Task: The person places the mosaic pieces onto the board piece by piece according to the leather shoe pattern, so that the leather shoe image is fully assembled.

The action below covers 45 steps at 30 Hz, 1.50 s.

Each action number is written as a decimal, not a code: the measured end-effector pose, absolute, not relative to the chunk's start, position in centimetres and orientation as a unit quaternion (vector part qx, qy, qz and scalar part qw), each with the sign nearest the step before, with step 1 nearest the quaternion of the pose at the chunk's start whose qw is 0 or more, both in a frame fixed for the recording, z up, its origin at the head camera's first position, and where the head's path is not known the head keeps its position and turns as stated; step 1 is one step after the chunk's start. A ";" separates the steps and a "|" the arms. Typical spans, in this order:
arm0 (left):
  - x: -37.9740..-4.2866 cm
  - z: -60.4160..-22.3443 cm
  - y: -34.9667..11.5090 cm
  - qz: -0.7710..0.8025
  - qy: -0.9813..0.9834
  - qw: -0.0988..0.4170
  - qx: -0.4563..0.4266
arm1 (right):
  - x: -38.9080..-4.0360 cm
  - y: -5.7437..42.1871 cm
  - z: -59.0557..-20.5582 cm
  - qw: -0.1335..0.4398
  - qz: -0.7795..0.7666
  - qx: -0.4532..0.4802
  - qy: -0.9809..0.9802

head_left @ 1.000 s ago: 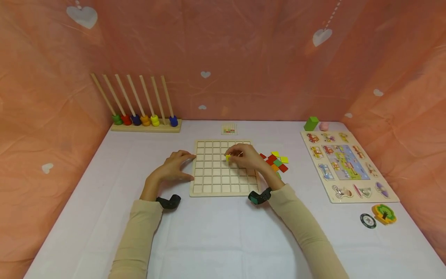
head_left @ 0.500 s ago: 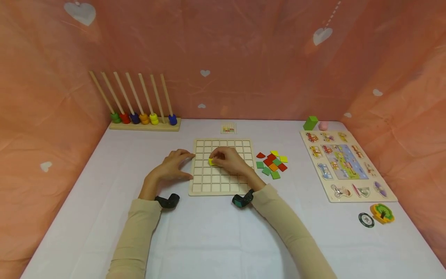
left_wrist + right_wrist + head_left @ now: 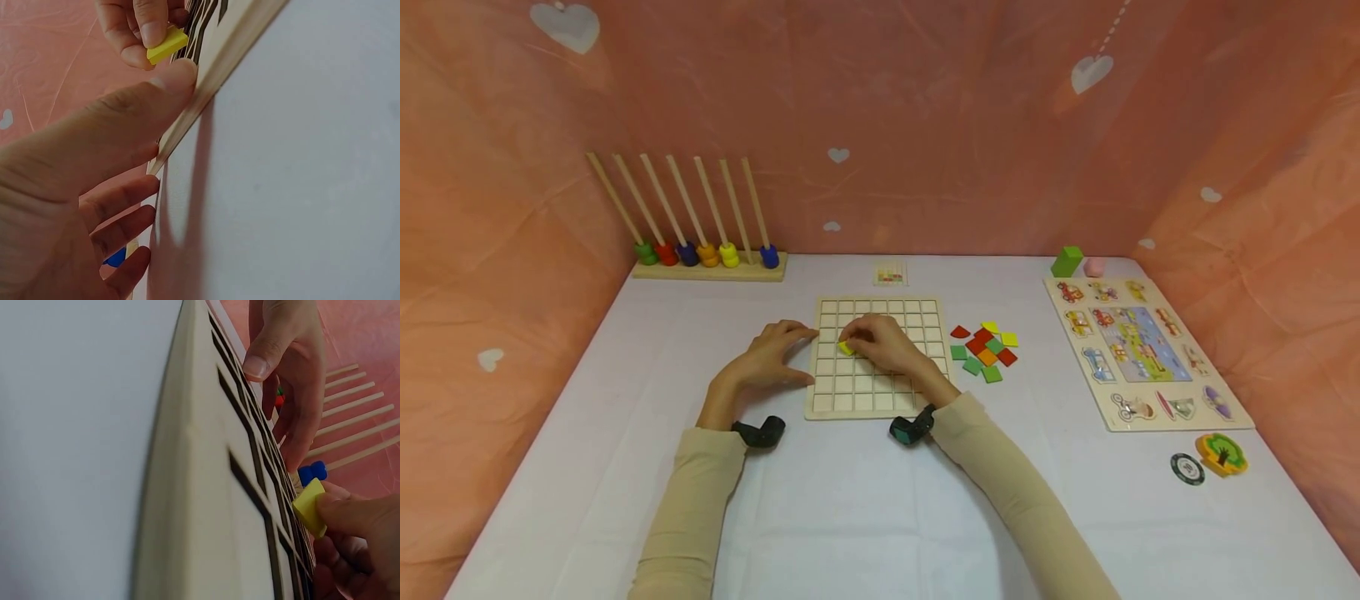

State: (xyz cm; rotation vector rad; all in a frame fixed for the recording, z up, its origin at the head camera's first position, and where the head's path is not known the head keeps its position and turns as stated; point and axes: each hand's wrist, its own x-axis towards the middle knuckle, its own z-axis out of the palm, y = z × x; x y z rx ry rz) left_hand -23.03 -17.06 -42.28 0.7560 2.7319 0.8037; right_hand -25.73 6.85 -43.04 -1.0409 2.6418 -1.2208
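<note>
A wooden grid board (image 3: 844, 403) lies flat in the middle of the white table. My right hand (image 3: 883, 342) is over its left half and pinches a yellow square tile (image 3: 847, 347) between thumb and fingers. In the right wrist view the yellow tile (image 3: 309, 507) is tilted close over the grid lines. My left hand (image 3: 767, 358) touches the board's left edge with thumb and fingertips, its fingers loosely spread. The left wrist view shows the left thumb (image 3: 175, 78) at the board's rim, with the yellow tile (image 3: 167, 46) just beyond it.
Loose red, green, orange and yellow tiles (image 3: 987, 356) lie right of the board. A small pattern card (image 3: 891, 275) sits behind it. A peg stand with beads (image 3: 709, 271) is back left. On the right are a picture puzzle (image 3: 1120, 408), green block (image 3: 1067, 262), chip (image 3: 1187, 469) and tree piece (image 3: 1222, 454).
My right hand has moved left across the board with the yellow tile, uncovering the loose tiles at the right. The left hand stays at the board's left edge.
</note>
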 end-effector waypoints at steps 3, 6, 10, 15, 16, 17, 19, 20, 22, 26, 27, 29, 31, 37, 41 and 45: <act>-23.1 -42.3 -17.1 0.272 0.923 0.099 0.255 | -25.9 6.7 -43.0 0.025 -0.371 -0.351 0.860; -23.1 -42.4 -17.1 0.271 0.922 0.099 0.257 | -25.9 6.5 -43.0 0.032 -0.353 -0.360 0.863; -23.0 -42.4 -17.2 0.273 0.921 0.096 0.261 | -25.9 6.3 -43.1 0.035 -0.346 -0.356 0.867; -23.0 -42.3 -17.2 0.271 0.922 0.095 0.261 | -25.8 6.4 -43.2 0.030 -0.352 -0.337 0.873; -23.0 -42.3 -17.3 0.271 0.922 0.095 0.261 | -25.8 6.4 -43.2 0.030 -0.354 -0.333 0.873; -23.0 -42.3 -17.3 0.271 0.922 0.095 0.261 | -25.8 6.5 -43.2 0.028 -0.355 -0.333 0.873; -23.0 -42.3 -17.2 0.272 0.922 0.095 0.259 | -25.8 6.6 -43.2 0.026 -0.353 -0.335 0.873; -23.0 -42.3 -17.2 0.273 0.921 0.094 0.260 | -25.8 6.7 -43.2 0.026 -0.352 -0.339 0.872; -22.9 -42.3 -17.2 0.275 0.921 0.093 0.261 | -25.8 7.1 -43.1 0.025 -0.352 -0.347 0.869; -22.9 -42.3 -17.1 0.278 0.920 0.097 0.258 | -25.9 9.0 -42.5 0.008 -0.371 -0.357 0.857; -22.9 -42.3 -17.1 0.278 0.921 0.098 0.256 | -26.0 9.7 -42.3 -0.001 -0.378 -0.355 0.855; -23.0 -42.3 -17.0 0.277 0.921 0.101 0.253 | -26.2 11.3 -41.8 -0.024 -0.388 -0.352 0.852; -23.0 -42.3 -17.0 0.278 0.922 0.104 0.248 | -26.3 13.2 -41.4 -0.045 -0.391 -0.344 0.852; -22.8 -42.3 -17.0 0.281 0.922 0.111 0.243 | -26.1 19.2 -40.5 -0.054 -0.385 -0.267 0.882; -22.8 -42.3 -17.0 0.281 0.922 0.107 0.245 | -25.9 22.5 -40.6 -0.053 -0.351 -0.206 0.912; -22.9 -42.4 -17.0 0.277 0.922 0.102 0.250 | -25.8 24.8 -41.2 -0.035 -0.325 -0.131 0.936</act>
